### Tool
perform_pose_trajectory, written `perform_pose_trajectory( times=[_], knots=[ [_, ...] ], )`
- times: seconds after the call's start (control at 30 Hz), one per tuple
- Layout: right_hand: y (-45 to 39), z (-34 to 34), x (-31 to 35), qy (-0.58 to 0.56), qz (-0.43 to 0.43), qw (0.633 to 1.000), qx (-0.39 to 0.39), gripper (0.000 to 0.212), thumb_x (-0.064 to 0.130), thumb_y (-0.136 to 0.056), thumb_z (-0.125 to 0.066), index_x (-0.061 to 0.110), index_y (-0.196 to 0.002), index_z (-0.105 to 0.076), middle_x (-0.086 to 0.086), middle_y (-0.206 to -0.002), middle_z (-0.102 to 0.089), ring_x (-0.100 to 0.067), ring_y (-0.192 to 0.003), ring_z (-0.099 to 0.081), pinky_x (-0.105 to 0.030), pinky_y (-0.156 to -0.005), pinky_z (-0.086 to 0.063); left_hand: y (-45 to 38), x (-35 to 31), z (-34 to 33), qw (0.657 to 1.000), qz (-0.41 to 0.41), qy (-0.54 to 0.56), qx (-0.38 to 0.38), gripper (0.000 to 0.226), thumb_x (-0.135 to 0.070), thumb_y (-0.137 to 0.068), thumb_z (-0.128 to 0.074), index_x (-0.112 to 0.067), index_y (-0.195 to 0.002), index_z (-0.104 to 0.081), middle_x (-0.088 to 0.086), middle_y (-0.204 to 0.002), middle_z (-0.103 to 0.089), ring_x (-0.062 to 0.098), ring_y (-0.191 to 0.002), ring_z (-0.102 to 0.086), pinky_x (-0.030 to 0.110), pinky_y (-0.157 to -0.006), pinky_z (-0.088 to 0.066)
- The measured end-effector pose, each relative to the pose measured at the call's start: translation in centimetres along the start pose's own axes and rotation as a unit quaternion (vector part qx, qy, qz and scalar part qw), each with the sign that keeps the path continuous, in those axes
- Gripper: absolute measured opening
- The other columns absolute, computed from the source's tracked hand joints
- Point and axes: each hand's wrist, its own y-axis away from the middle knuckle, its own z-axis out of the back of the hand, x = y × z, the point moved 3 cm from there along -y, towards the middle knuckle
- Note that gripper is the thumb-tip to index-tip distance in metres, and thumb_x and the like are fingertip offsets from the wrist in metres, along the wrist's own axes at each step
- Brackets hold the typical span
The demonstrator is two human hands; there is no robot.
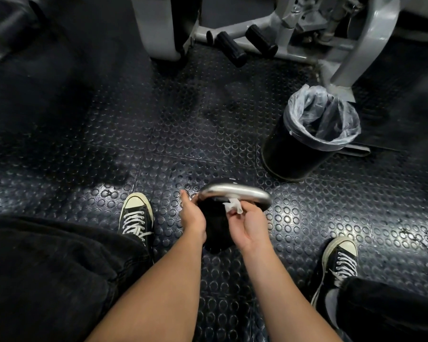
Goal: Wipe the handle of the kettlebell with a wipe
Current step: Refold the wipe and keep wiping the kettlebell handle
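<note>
The wiping is under way. The right hand (245, 227) pinches a crumpled white wipe (232, 206) between thumb and fingertips and presses it against the near side of the shiny metal handle (235, 191), roughly at its middle. The left hand (192, 215) curls around the left end of that handle, just beside the wipe, steadying the kettlebell (215, 233), which sits on the studded rubber floor (158, 134) between the person's feet, its black body directly below both grips.

How much is done? Hard to call: the handle gleams all along, with no clear line between wiped and unwiped metal. Judging by where the wipe sits, the right curve beyond the grip and the stretch under the left hand probably need a pass, then the wipe can go in the bin (314, 134), up and to the right of the grip.

The count: one kettlebell, one wipe, two hands at work, two sneakers, one lined bin, and a grey gym machine (366, 45) beyond.
</note>
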Motion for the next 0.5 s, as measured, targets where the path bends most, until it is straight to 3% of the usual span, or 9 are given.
perform_pose_trajectory(
  times=[0.1, 0.17, 0.37, 0.5],
  knots=[
    [0.3, 0.5, -0.3, 0.022, -0.011, 1.000, 0.002, 0.023, -0.009, -0.093, -0.044, -0.002, -0.111, -0.057, -0.017, -0.096, -0.062, -0.021, -0.078, -0.060, -0.028, -0.069, -0.050, 0.5, -0.3, -0.1, 1.000, 0.000, 0.003, 0.002, 0.093, -0.098, -0.055, -0.035, -0.030, -0.097, -0.081, 0.008, -0.106, -0.078, 0.033, -0.100, -0.072, 0.052, -0.096, -0.056],
    [0.5, 0.6, 0.0, 0.038, -0.015, 0.999, 0.004, 0.025, -0.007, -0.093, -0.046, -0.003, -0.114, -0.058, -0.019, -0.104, -0.061, -0.023, -0.082, -0.062, -0.028, -0.068, -0.052, 0.7, -0.3, -0.2, 1.000, 0.002, 0.004, 0.005, 0.093, -0.098, -0.055, -0.034, -0.029, -0.098, -0.080, 0.009, -0.105, -0.078, 0.033, -0.100, -0.072, 0.052, -0.096, -0.056],
    [1.0, -0.3, 0.2, 0.006, -0.010, 1.000, -0.003, 0.024, -0.014, -0.093, -0.040, -0.002, -0.105, -0.057, -0.017, -0.090, -0.059, -0.019, -0.074, -0.055, -0.023, -0.054, -0.051, 0.7, -0.3, -0.1, 1.000, 0.005, 0.005, -0.006, 0.095, -0.099, -0.055, -0.035, -0.028, -0.099, -0.080, 0.009, -0.104, -0.078, 0.033, -0.100, -0.072, 0.052, -0.096, -0.056],
    [1.0, -0.7, -0.4, 0.042, -0.048, 0.998, -0.008, 0.025, -0.013, -0.093, -0.042, -0.008, -0.113, -0.057, -0.022, -0.100, -0.062, -0.019, -0.071, -0.058, -0.023, -0.055, -0.048, 0.9, -0.3, -0.3, 1.000, 0.011, 0.017, 0.005, 0.096, -0.097, -0.053, -0.038, -0.024, -0.101, -0.080, 0.010, -0.103, -0.079, 0.033, -0.098, -0.074, 0.050, -0.096, -0.056]
  ],
)
